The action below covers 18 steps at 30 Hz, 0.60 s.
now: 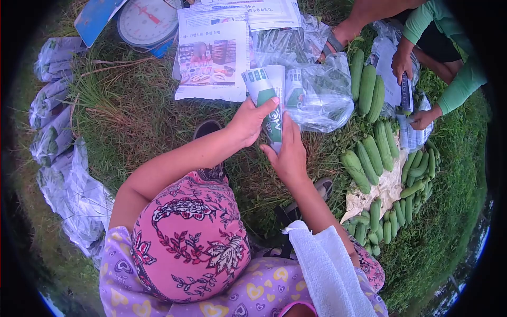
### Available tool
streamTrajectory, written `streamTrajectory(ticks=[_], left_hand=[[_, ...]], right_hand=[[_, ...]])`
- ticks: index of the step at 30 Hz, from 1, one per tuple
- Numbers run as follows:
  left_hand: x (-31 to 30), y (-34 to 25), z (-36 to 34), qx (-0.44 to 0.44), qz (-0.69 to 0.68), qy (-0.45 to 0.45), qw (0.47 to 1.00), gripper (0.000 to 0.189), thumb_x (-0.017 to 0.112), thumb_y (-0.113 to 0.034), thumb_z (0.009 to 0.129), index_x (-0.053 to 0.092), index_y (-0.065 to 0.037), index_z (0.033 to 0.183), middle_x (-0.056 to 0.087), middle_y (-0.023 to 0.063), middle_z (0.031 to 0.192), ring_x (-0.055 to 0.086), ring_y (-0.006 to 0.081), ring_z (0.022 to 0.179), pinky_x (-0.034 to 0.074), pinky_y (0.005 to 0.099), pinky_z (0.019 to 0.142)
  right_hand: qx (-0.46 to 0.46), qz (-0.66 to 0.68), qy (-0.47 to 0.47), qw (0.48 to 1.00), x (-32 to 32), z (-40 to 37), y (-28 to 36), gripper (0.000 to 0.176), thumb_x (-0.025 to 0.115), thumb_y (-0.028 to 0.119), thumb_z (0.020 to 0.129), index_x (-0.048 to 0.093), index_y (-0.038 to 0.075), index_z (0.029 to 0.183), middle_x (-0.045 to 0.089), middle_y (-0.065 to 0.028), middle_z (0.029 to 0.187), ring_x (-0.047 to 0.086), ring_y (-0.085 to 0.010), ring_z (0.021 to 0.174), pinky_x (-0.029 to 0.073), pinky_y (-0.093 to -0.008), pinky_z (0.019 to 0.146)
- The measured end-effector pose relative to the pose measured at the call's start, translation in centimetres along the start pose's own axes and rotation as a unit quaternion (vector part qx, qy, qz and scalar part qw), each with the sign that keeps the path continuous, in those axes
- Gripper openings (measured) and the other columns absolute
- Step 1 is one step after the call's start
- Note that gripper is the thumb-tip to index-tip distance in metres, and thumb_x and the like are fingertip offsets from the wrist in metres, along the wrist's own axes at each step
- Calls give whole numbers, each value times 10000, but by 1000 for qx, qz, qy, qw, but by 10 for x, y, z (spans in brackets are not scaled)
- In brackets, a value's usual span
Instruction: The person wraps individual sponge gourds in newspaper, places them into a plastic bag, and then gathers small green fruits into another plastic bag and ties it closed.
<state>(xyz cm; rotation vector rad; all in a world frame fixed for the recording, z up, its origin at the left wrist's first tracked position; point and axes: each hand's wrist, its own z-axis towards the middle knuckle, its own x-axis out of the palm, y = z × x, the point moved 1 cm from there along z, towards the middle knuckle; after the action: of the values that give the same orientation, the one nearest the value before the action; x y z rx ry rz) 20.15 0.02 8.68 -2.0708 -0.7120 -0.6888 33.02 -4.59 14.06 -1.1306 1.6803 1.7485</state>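
Observation:
A roll of printed newspaper (272, 116), green and white, is held upright between my two hands; what is inside it cannot be seen. My left hand (252, 120) grips its left side, the thumb pressed on the front. My right hand (289, 153) closes round its lower right side. Just behind the roll lie a newspaper stack (211, 63) and clear plastic bags (322, 105). Loose green cucumbers (368, 90) lie to the right, with more cucumbers (383, 142) nearer on a tan sheet (383, 185).
A round dial scale (149, 21) stands at the top left. Bagged, wrapped bundles (53, 140) line the left side on the grass. At the upper right a co-worker's hands (404, 66) hold a wrapped piece. A white towel (332, 269) hangs by my right arm.

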Motion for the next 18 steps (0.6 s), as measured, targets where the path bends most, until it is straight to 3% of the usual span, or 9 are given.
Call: streamTrajectory(ticks=[1, 4, 5, 8, 9, 11, 13, 16, 18], left_hand=[[-1, -1, 1, 1, -8, -9, 1000, 329, 645, -195, 890, 517, -47, 1154, 604, 69, 1034, 569, 169, 1007, 467, 360, 894], [-6, -14, 0, -14, -44, 20, 999, 336, 660, -209, 879, 525, -42, 1137, 608, 70, 1023, 581, 173, 974, 476, 366, 873], [-6, -18, -1, -23, -57, 40, 997, 340, 665, -214, 876, 526, -41, 1134, 608, 69, 1021, 585, 174, 964, 478, 367, 868], [4, -12, -5, 36, 27, 61, 997, 363, 665, -219, 873, 524, -34, 1152, 606, 67, 1010, 581, 181, 995, 476, 363, 880], [10, -7, -4, 51, 73, 56, 994, 422, 644, -241, 888, 491, -19, 1213, 577, 83, 1064, 555, 193, 1050, 461, 365, 908], [20, 4, -7, 129, 208, 117, 963, 469, 621, -257, 903, 453, -4, 1260, 534, 103, 1152, 519, 213, 1110, 431, 378, 949], [21, 10, -15, 198, 317, 205, 904, 591, 584, -343, 918, 370, 20, 1332, 423, 183, 1328, 430, 302, 1232, 329, 422, 1048], [7, 12, -9, 268, 535, 287, 748, 669, 587, -444, 889, 408, 53, 1300, 415, 228, 1345, 363, 366, 1284, 249, 450, 1091], [-7, 18, -1, 305, 667, 290, 615, 543, 607, -465, 848, 572, -37, 1181, 324, 193, 1443, 264, 372, 1355, 205, 519, 1098]], right_hand=[[4, 11, 11, 1000, 3, 2, -2, 729, 680, 130, 786, 312, -16, 1399, 546, -199, 1229, 554, -284, 1094, 422, -355, 938], [93, 351, 119, 924, 0, 7, -16, 691, 654, 110, 800, 323, -16, 1394, 563, -138, 1192, 550, -215, 1062, 424, -333, 926], [225, 569, 180, 770, -3, 3, -20, 660, 642, 108, 813, 338, -15, 1386, 559, -90, 1169, 534, -155, 1035, 425, -308, 912], [228, 551, 180, 782, -9, -3, -24, 594, 629, 111, 828, 376, -16, 1351, 559, -80, 1157, 535, -140, 1026, 427, -299, 903], [201, 471, 183, 839, -5, -4, -30, 606, 665, 115, 801, 388, -16, 1324, 560, -78, 1142, 536, -149, 1025, 427, -315, 908], [184, 400, 152, 885, -6, -15, -34, 646, 696, 114, 768, 382, -14, 1319, 561, -79, 1132, 536, -157, 1026, 425, -321, 913], [188, 379, 145, 894, -14, -33, -35, 730, 748, 114, 706, 368, -10, 1317, 560, -90, 1132, 537, -176, 1031, 422, -333, 922], [264, 401, 240, 844, -44, -68, -76, 686, 740, 100, 693, 403, -11, 1280, 572, -94, 1113, 543, -175, 1022, 420, -324, 927], [285, 304, 283, 864, -61, -90, -110, 661, 730, 84, 678, 428, -13, 1258, 582, -92, 1097, 552, -172, 1006, 425, -318, 919]])
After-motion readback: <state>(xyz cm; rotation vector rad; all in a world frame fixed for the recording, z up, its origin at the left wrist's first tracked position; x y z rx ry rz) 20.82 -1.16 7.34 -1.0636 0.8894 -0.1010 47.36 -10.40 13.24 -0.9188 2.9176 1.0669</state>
